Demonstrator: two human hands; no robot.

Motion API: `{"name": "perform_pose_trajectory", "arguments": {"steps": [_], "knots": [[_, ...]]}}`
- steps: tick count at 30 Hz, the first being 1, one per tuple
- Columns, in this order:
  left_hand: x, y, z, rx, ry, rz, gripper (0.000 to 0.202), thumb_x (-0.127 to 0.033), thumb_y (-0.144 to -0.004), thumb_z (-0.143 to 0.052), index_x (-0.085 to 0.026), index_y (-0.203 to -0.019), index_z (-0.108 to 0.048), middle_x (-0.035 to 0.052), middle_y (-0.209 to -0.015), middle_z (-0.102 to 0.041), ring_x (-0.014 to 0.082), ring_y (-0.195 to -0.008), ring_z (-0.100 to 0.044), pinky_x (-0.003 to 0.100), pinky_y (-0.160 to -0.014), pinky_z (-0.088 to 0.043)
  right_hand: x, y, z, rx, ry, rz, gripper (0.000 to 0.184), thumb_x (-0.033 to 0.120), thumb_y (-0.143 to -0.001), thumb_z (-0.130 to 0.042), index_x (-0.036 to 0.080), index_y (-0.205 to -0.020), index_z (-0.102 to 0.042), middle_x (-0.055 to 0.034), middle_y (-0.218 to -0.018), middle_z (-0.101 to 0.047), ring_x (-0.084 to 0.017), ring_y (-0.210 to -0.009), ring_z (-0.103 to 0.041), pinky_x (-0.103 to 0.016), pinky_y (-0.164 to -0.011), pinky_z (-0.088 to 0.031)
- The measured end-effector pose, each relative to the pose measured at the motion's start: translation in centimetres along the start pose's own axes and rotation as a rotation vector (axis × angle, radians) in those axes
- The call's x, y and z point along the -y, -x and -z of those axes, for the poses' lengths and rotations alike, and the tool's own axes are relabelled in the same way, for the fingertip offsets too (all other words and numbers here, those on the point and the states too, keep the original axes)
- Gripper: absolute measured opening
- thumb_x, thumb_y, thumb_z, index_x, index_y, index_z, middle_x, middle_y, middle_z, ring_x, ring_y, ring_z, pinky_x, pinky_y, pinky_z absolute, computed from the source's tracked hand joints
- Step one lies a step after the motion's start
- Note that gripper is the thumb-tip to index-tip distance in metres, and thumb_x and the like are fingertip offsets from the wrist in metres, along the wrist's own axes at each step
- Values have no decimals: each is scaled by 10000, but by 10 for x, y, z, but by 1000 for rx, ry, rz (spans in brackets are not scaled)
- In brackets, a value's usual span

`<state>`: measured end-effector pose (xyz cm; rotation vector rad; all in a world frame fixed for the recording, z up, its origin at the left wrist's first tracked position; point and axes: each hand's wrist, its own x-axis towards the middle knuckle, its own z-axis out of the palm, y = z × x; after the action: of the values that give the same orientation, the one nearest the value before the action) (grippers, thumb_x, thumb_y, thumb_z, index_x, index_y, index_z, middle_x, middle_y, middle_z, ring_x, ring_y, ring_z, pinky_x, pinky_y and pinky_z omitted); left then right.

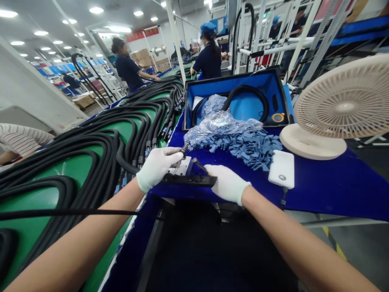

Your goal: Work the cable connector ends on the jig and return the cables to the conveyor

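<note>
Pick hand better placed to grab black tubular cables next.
Left, likely: white-gloved left hand, though holding a dark ribbed part, sits nearer the cables; white-gloved right hand is farther.

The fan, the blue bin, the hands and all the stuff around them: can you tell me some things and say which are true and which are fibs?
1. The left hand and the right hand wear white gloves. True.
2. The right hand is touching the fan. False: it is at the right end of the black bar.
3. The fan stands to the right of the bin. True.
4. All the blue pieces are inside the bin. False: the blue pieces are piled on the table in front of it.
5. The white box lies left of the blue pieces. False: it lies on their right side.
6. Black hoses lie on a green surface. True.
</note>
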<state>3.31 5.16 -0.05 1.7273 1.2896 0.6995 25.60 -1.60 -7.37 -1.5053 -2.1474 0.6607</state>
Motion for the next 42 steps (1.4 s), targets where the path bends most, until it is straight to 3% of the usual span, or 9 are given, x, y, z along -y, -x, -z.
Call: {"name": "perform_pose_trajectory", "arguments": {"steps": [5,9,12,22,30,33,36,39,42], "knots": [[1,6,1,-4,79,-21,487,-445,-838,-697,-110,-1190,-718,98,-1003,-754,212,-836,-697,329,-790,-551,2,19,4,-99,-365,-2,730,364,-701,-847,192,-1347,-554,-133,-1305,-642,-305,-1206,-604,-456,-1038,-473],[-8,21,-3,82,-154,-145,397,-397,-881,-656,-199,-1216,-738,58,-1184,-741,262,-1094,-672,366,-994,-495,23,23,-14,-85,-1111,-175,450,331,-812,-737,178,-1199,-565,-58,-921,-717,-245,-844,-740,-437,-797,-611],[-8,30,-10,237,-310,-272,304,-326,-899,-620,-242,-1149,-770,40,-1194,-726,259,-1140,-642,370,-1036,-474,30,18,-22,-116,-1345,-168,424,207,-746,-755,180,-1117,-551,-45,-944,-701,-242,-852,-750,-446,-829,-623],[30,32,-16,309,-483,-643,245,-239,-933,-581,-261,-1080,-775,66,-935,-649,201,-888,-599,336,-814,-501,22,10,-25,22,-1194,-89,531,98,-625,-753,213,-1110,-570,-7,-974,-689,-220,-832,-721,-395,-821,-605],[27,13,-23,221,-199,-188,1047,-273,-623,-846,-223,-1557,-377,33,-1092,-642,159,-792,-602,323,-783,-524,22,7,-24,-62,-1173,-58,428,63,-631,-713,194,-1025,-609,-15,-929,-706,-222,-819,-713,-395,-802,-592],[29,32,-28,-19,-317,-234,554,-358,-683,-829,-213,-1204,-703,31,-961,-666,208,-862,-613,349,-844,-505,25,11,-23,-172,-1173,-68,412,92,-657,-738,191,-1045,-642,-37,-994,-727,-230,-887,-717,-401,-855,-588],[40,58,-31,-73,-84,-98,262,-463,-817,-730,-202,-826,-743,53,-823,-679,235,-830,-628,359,-795,-519,35,20,-28,-330,-1245,-58,435,170,-738,-752,220,-1152,-625,-57,-1174,-716,-232,-1001,-713,-405,-917,-576],[49,69,-26,-119,395,48,377,-526,-965,-515,-208,-967,-716,57,-841,-676,204,-783,-640,346,-730,-551,37,18,-30,-56,-1092,100,468,288,-756,-814,246,-1195,-656,-45,-1229,-706,-231,-1023,-706,-376,-895,-574],[46,62,-12,-264,878,34,193,-362,-959,-607,-200,-1045,-666,3,-785,-586,92,-643,-548,239,-648,-522,11,-12,-15,114,-549,294,237,355,-865,-736,228,-1066,-748,-51,-1256,-694,-232,-1114,-660,-361,-968,-522]]}}
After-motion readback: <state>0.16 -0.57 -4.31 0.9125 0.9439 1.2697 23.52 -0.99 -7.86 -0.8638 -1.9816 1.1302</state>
